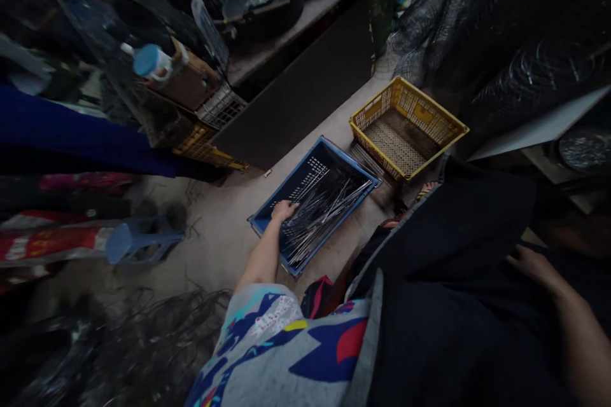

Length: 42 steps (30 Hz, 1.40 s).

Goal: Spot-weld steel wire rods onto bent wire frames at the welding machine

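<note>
My left hand (283, 210) reaches down into a blue plastic crate (267, 212) on the floor, its fingers resting on a pile of thin metal rods (324, 210) inside; whether it grips any I cannot tell. My right hand (529, 265) lies against a dark cloth on my lap at the right, fingers loosely curled, holding nothing that I can see. A yellow perforated crate (405, 127) stands just beyond the blue one, with no rods in it.
A blue plastic stool (138, 240) lies on the concrete floor at left. Tangled wire (157, 331) covers the near-left floor. A dark board (305, 89) leans behind the crates. Rolls of black mesh (501, 25) fill the right.
</note>
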Tool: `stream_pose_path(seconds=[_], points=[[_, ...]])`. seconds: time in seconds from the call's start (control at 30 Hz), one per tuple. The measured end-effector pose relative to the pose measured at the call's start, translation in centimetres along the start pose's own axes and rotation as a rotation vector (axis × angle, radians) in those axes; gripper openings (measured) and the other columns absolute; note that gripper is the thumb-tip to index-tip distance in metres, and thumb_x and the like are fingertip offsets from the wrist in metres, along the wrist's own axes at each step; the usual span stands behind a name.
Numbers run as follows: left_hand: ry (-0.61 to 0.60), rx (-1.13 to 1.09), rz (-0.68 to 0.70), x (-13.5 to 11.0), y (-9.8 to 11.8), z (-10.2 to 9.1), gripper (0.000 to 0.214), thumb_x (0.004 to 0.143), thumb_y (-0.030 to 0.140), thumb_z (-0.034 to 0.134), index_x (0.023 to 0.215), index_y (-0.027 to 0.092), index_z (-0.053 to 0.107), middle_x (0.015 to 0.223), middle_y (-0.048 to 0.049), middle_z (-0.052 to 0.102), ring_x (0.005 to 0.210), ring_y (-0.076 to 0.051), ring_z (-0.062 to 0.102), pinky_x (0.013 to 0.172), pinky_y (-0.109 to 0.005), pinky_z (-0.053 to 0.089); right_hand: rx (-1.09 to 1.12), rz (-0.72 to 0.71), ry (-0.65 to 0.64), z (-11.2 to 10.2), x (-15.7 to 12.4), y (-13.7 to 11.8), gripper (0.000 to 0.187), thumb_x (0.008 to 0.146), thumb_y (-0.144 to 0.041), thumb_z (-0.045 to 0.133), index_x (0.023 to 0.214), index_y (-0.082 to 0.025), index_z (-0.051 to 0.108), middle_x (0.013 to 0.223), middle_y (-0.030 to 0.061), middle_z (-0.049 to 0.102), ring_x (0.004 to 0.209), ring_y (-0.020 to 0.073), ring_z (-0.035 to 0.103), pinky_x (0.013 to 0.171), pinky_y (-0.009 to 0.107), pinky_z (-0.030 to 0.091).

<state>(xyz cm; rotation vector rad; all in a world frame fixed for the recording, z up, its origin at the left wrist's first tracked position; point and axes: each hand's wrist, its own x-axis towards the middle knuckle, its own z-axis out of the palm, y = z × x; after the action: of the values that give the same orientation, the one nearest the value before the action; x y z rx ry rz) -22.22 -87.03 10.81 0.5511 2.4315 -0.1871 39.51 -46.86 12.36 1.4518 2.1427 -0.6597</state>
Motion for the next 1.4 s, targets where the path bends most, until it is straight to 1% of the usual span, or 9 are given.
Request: stream_pose_path(seconds=[0.13, 0.27, 0.37, 0.5, 0.6, 0.73, 0.93, 1.17, 1.4], points=[[0.000, -0.048, 0.090, -0.8, 2.7, 0.9, 0.036, 0.090, 0.046, 0.050, 0.093, 0.019, 0.074, 0.101, -0.0112, 0.074, 0.100, -0.025, 0.066, 0.082, -0.027, 0.047, 0.095, 0.025, 0.383, -8.3, -4.2, -5.0, 0.037, 0.094, -0.033, 0.053, 0.122, -0.012, 0.066, 0.115, 0.0273, 0.067, 0.111, 0.0345, 0.062, 0.090, 0.040, 0.047], [-0.041, -0.103, 0.210, -1.4, 6.9, 0.5, 0.028, 0.087, 0.037, 0.054, 0.086, 0.017, 0.074, 0.094, -0.0107, 0.074, 0.091, -0.023, 0.066, 0.080, -0.028, 0.047, 0.168, -0.395, 0.941, -15.6, -8.4, -19.8, 0.041, 0.101, -0.039, 0.042, 0.126, -0.013, 0.060, 0.121, 0.0186, 0.064, 0.116, 0.0257, 0.058, 0.099, 0.034, 0.041], [-0.074, -0.145, 0.247, -2.6, 8.8, 0.4, 0.021, 0.082, 0.029, 0.057, 0.080, 0.016, 0.073, 0.081, -0.0088, 0.073, 0.081, -0.021, 0.065, 0.073, -0.028, 0.047, -0.063, -0.973, 0.482, -13.1, -8.5, -32.8, 0.033, 0.101, -0.033, 0.042, 0.120, -0.013, 0.060, 0.113, 0.0097, 0.064, 0.105, 0.0200, 0.061, 0.087, 0.028, 0.047], [-0.132, -0.206, 0.271, -5.0, 8.4, 0.5, 0.021, 0.082, 0.027, 0.055, 0.078, 0.014, 0.071, 0.067, -0.0049, 0.068, 0.070, -0.019, 0.064, 0.063, -0.026, 0.047, -0.436, -1.207, -0.067, -1.8, -5.5, -43.3, 0.024, 0.091, -0.020, 0.059, 0.114, -0.011, 0.061, 0.118, 0.0134, 0.062, 0.105, 0.0257, 0.059, 0.086, 0.034, 0.047], [-0.192, -0.245, 0.282, -6.7, 7.5, 0.7, 0.025, 0.087, 0.025, 0.049, 0.090, 0.013, 0.070, 0.068, -0.0051, 0.067, 0.060, -0.016, 0.062, 0.056, -0.025, 0.047, -0.380, -1.365, -0.118, 5.3, -3.2, -45.0, 0.040, 0.089, -0.017, 0.061, 0.128, -0.015, 0.052, 0.133, 0.0134, 0.054, 0.113, 0.0258, 0.051, 0.087, 0.034, 0.045], [-0.234, -0.265, 0.290, -7.5, 7.4, 0.8, 0.033, 0.093, 0.031, 0.041, 0.102, 0.013, 0.067, 0.072, -0.0048, 0.068, 0.052, -0.013, 0.059, 0.052, -0.024, 0.047, -0.297, -1.303, -0.102, 8.3, 0.0, -43.6, 0.024, 0.097, -0.012, 0.042, 0.114, -0.013, 0.058, 0.118, 0.0128, 0.061, 0.107, 0.0242, 0.046, 0.079, 0.029, 0.044], [-0.076, -0.156, 0.288, -4.6, 5.5, -3.7, 0.029, 0.088, 0.034, 0.049, 0.095, 0.015, 0.070, 0.087, -0.0068, 0.072, 0.083, -0.021, 0.066, 0.074, -0.028, 0.050, -0.306, -1.319, -0.076, 6.8, 1.4, -42.9, 0.024, 0.097, -0.013, 0.041, 0.112, -0.012, 0.060, 0.109, 0.0118, 0.064, 0.106, 0.0245, 0.044, 0.078, 0.029, 0.040], [0.056, 0.051, 0.198, -3.6, -0.7, -12.0, 0.035, 0.087, 0.027, 0.047, 0.109, 0.011, 0.068, 0.107, -0.0143, 0.072, 0.104, -0.029, 0.063, 0.090, -0.034, 0.047, -0.262, -1.637, -0.023, 3.6, -7.9, -44.8, 0.022, 0.100, -0.021, 0.041, 0.097, -0.018, 0.062, 0.093, 0.0081, 0.068, 0.091, 0.0237, 0.052, 0.082, 0.038, 0.035], [0.021, 0.122, 0.403, -8.6, 4.6, -9.3, 0.028, 0.091, 0.032, 0.048, 0.105, 0.020, 0.069, 0.102, -0.0106, 0.073, 0.097, -0.026, 0.065, 0.085, -0.030, 0.046, -0.132, -1.589, 0.081, 0.7, -8.8, -45.0, 0.024, 0.104, -0.033, 0.039, 0.102, -0.021, 0.059, 0.092, 0.0059, 0.068, 0.086, 0.0214, 0.056, 0.067, 0.034, 0.032]])
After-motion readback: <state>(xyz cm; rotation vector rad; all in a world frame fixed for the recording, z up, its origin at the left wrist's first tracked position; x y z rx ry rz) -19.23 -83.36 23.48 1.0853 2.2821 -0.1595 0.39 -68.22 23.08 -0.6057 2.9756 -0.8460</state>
